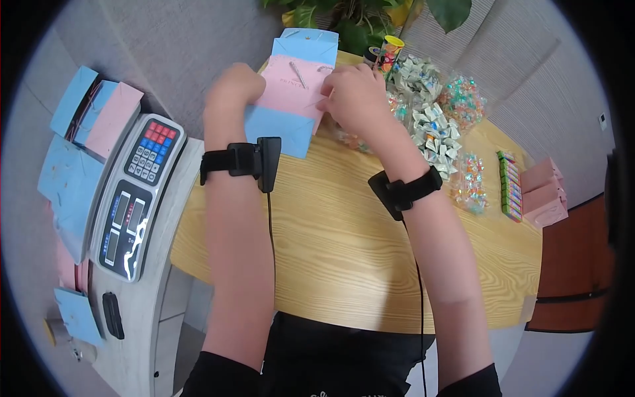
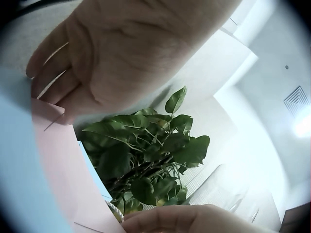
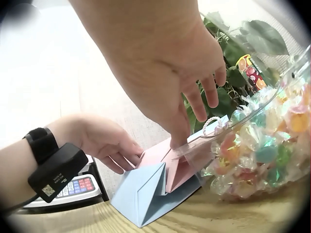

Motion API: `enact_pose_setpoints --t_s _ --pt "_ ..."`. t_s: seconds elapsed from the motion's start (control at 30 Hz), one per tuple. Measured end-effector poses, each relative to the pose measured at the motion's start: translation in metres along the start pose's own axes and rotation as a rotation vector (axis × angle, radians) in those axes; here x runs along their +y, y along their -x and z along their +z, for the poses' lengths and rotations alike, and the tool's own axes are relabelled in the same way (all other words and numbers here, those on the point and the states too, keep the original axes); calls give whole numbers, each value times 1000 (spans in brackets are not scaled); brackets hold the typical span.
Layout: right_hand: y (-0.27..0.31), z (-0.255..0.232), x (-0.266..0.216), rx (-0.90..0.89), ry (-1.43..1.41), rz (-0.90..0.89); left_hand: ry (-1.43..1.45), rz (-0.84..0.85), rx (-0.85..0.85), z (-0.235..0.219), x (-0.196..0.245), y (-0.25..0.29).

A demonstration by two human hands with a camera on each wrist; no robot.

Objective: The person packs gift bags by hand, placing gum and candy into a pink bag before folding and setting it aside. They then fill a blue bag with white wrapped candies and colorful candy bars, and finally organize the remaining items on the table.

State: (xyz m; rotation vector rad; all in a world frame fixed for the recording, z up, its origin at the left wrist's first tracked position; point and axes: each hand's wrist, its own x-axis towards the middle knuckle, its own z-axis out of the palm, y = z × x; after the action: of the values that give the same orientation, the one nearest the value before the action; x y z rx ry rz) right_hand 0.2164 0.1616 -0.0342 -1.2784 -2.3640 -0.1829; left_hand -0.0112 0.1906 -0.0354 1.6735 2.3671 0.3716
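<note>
A pale pink paper bag (image 1: 281, 86) with twisted whitish rope handles (image 1: 297, 74) and faint lettering lies at the far left of the wood-grain tabletop (image 1: 344, 258), between a person's two hands. Light blue folded paper (image 1: 278, 130) shows at its near side and more at its far side; whether these are separate bags cannot be told.

The left hand (image 1: 236, 86) touches the pink bag's left edge. Its grip is loose, the fingers extended with small gaps between them, seemingly to steady that side. At the right edge, the right hand (image 3: 170, 73) touches the paper with its thumb, the other fingers spread; this grip appears to brace the bag from the opposite side and hold its folds apart.

Just right of the right hand are clear plastic bags of bright wrapped sweets (image 3: 272, 150) and a heap of white-and-green wrapped sweets (image 1: 433, 132), with a yellow-topped printed can (image 1: 391, 53) behind. They seem grouped within easy reach. Farther right, slim green packets (image 1: 510, 188) stand in a row beside small pink paper bags (image 1: 546, 195).

On the left, a grey-and-white digital scale (image 1: 135, 198) sits on a pale side counter (image 1: 132, 331), next to more blue and pink bags (image 1: 73, 178). A leafy green plant (image 2: 155, 150) rises at the far edge.
</note>
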Motion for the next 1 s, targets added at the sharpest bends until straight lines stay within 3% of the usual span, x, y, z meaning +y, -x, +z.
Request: enact_pose_setpoints --t_s 0.13,0.2,0.33,0.4,0.43,0.5,0.6,0.73,0.8,0.87,0.93,0.97,1.0 --pt "-2 -8 -2 93 -109 47 150 46 102 -26 5 18" --pt "-3 -13 0 251 -195 -6 262 142 233 -37 11 35" --pt "3 -39 2 295 -260 -27 427 163 313 -59 29 60" --pt "13 -56 5 454 -416 8 668 382 365 -69 43 73" --pt "21 -69 4 456 -416 7 668 384 368 -73 56 85" --pt "41 -94 4 631 -479 -3 1181 583 359 -71 94 109" --pt "66 -103 20 760 -389 -27 1130 529 457 -36 146 124" --pt "93 -118 56 693 -183 -90 1278 623 426 3 166 123" --pt "95 -128 67 776 -136 -33 1430 442 476 19 167 102" --pt "102 -143 70 858 -88 13 1465 455 429 16 160 100" --pt "113 -158 66 497 -176 230 1377 490 182 9 152 96" --pt "114 -159 67 500 -172 245 1358 533 166 8 153 98" --pt "113 -158 68 519 -156 150 1354 539 151 9 157 103"
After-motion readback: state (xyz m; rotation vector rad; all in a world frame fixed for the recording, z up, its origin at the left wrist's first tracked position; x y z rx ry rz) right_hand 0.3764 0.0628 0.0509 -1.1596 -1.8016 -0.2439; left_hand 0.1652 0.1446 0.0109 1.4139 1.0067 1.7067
